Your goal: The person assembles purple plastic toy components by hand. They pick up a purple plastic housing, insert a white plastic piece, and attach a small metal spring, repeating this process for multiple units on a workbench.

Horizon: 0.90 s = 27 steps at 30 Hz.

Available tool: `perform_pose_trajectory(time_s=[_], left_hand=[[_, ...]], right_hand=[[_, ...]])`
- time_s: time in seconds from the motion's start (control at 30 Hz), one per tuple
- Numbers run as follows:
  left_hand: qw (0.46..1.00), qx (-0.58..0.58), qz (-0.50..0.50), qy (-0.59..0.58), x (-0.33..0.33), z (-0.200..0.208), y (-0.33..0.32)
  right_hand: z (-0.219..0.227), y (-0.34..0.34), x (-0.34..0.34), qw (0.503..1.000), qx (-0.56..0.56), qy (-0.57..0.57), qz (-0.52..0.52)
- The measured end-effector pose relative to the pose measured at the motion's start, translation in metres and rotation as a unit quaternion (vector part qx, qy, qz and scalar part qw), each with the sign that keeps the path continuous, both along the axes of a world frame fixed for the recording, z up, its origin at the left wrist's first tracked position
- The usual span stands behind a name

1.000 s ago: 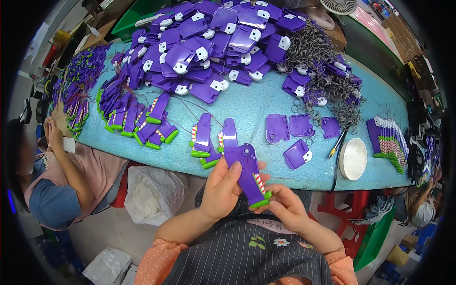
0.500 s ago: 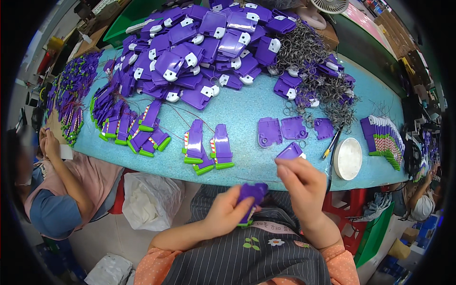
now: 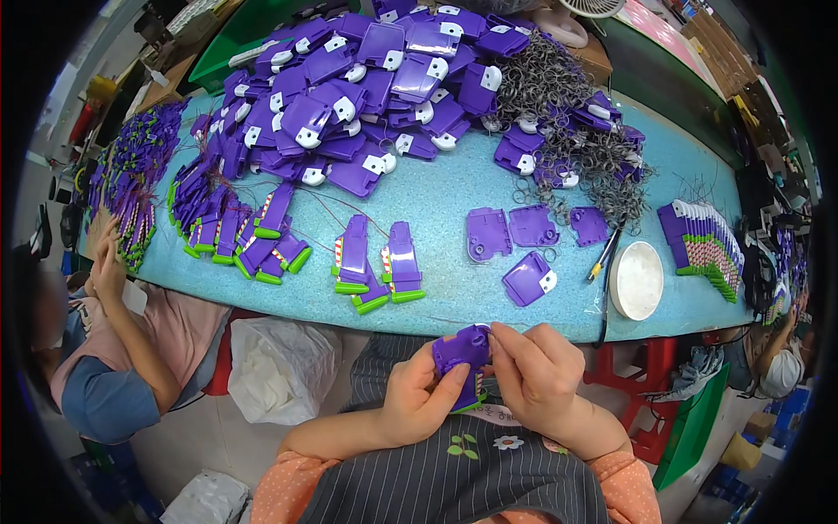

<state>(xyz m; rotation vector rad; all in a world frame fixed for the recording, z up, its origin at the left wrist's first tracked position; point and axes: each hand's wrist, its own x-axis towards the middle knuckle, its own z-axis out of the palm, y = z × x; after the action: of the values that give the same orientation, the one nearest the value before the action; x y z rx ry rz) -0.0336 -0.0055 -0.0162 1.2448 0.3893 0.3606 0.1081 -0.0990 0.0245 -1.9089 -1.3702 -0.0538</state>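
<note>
My left hand (image 3: 412, 403) grips a purple plastic wing piece (image 3: 463, 348), with a green edge and a striped strip low on it, over my apron. Its moulded inner side faces up. At the piece's upper right corner, my right hand (image 3: 543, 374) holds thumb and fingers in a pinch; what lies between them is too small to make out. Beyond my hands on the blue table, a purple panel with a white corner (image 3: 529, 279) lies by itself. Several purple shells (image 3: 489, 234) rest behind it, their moulded insides up.
Purple panels with white corners (image 3: 332, 113) are heaped at the back, beside grey metal rings (image 3: 559, 87). Green-edged purple pieces (image 3: 353, 253) lie at left. A white dish (image 3: 637, 279), a yellow-and-black tool (image 3: 601, 262) and stacked wing pieces (image 3: 703, 249) are at right. Another person sits at left.
My right hand has come down from over the table to the corner of the piece in my left hand. The white-cornered panel it partly covered now shows whole.
</note>
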Motion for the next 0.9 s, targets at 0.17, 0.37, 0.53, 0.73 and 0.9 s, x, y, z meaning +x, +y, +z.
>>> perform_pose_trajectory(time_s=[0.17, 0.37, 0.53, 0.73, 0.9], left_hand=[[0.980, 0.198, -0.012, 0.024, 0.004, 0.008, 0.004], [0.920, 0.378, -0.102, -0.006, 0.008, 0.014, 0.015], [0.988, -0.064, -0.138, -0.031, 0.005, 0.023, 0.012], [0.997, 0.026, 0.069, 0.019, 0.007, 0.019, 0.009], [0.913, 0.399, 0.084, 0.008, 0.009, 0.016, 0.007]], right_hand=[[0.006, -0.003, 0.001, 0.994, -0.025, 0.106, 0.009], [0.005, 0.007, 0.030, 0.925, -0.112, 0.338, 0.131], [-0.028, 0.029, 0.056, 0.888, 0.133, 0.435, -0.069], [-0.019, 0.002, 0.005, 0.905, 0.029, 0.406, 0.120], [-0.022, -0.002, -0.008, 0.928, 0.041, 0.362, 0.078]])
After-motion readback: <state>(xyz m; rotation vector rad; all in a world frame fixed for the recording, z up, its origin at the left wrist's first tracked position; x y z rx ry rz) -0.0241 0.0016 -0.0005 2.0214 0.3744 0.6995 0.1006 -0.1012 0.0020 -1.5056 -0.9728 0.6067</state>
